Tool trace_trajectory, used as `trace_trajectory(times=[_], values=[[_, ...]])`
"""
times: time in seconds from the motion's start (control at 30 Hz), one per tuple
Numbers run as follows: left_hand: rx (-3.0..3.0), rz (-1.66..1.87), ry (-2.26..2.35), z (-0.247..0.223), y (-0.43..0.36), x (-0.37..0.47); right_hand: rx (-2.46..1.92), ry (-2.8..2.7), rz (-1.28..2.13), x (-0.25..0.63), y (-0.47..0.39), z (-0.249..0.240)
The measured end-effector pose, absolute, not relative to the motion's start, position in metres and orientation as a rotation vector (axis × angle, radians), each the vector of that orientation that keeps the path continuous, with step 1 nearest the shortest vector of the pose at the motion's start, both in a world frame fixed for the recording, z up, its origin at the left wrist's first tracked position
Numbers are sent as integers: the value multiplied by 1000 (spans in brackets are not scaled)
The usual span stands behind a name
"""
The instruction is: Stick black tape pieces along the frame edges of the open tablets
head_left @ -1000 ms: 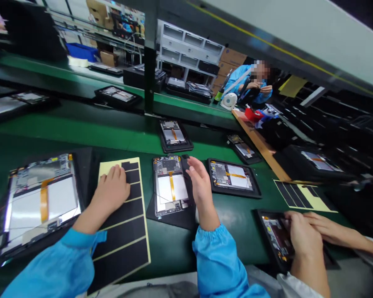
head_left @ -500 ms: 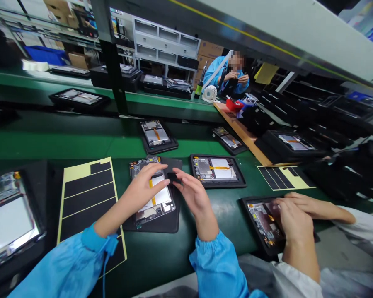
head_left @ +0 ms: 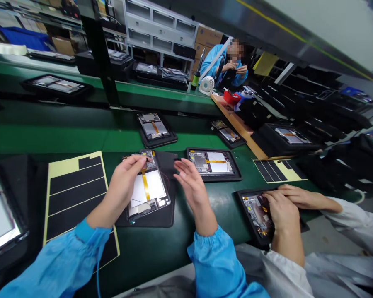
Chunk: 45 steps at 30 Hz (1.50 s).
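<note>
My left hand [head_left: 124,178] is closed in a pinch over the upper end of an opened tablet [head_left: 149,186], with a small dark piece [head_left: 148,159] at its fingertips. The tablet shows a circuit board, a white battery and an orange ribbon cable, and lies tilted on a black foam pad [head_left: 161,221]. Just right of it, my right hand [head_left: 191,186] is raised with curved fingers, and a small black sticker [head_left: 177,159] shows at the tips. Its thumb is mostly hidden. Left of the tablet lies a yellow sheet of black stickers [head_left: 77,194].
Another opened tablet [head_left: 216,163] lies in a black tray to the right. A co-worker's hands [head_left: 282,207] work on a tablet [head_left: 257,215] farther right. At the left edge is a large opened tablet [head_left: 3,219]. A metal post [head_left: 102,62] stands behind.
My hands have moved apart; before, they met around a small black piece. The left went up to the tablet's upper end. The view has shifted slightly.
</note>
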<state>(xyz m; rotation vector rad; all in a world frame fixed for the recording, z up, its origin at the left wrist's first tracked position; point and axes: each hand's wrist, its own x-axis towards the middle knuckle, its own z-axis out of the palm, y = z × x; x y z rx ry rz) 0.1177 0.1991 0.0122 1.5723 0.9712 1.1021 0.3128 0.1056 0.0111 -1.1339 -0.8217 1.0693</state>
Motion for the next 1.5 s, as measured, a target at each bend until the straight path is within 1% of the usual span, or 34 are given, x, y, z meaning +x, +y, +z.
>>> trace_trajectory(times=[0.07,0.13,0.23,0.3,0.43,0.53,0.63,0.77,1.07,1.27,1.5], values=[[1606,1044,934,9,202,114,-1296,-951,931,311,95,4],[1769,920,847,7,204,114,-1436,-1088,842,302,82,-6],[2096,636,697,2,211,121,-1517,-1252,757,281,67,-20],[2196,504,672,-2,219,128,-1548,-1300,701,270,62,-25],[2190,390,655,-6,241,138,-1590,-1292,627,260,56,-28],[2172,288,588,2,259,139,-1613,-1316,526,258,51,-30],[2143,90,457,17,276,137,-1613,-1385,422,256,47,-33],[2132,-202,328,34,289,142,-1612,-1421,391,254,47,-34],[2274,-284,315,36,293,168,-1618,-1470,334,253,45,-30],[2498,-180,326,27,287,169,-1639,-1440,309,253,52,-29],[2426,-88,337,19,288,165,-1702,-1280,345,253,67,-28]])
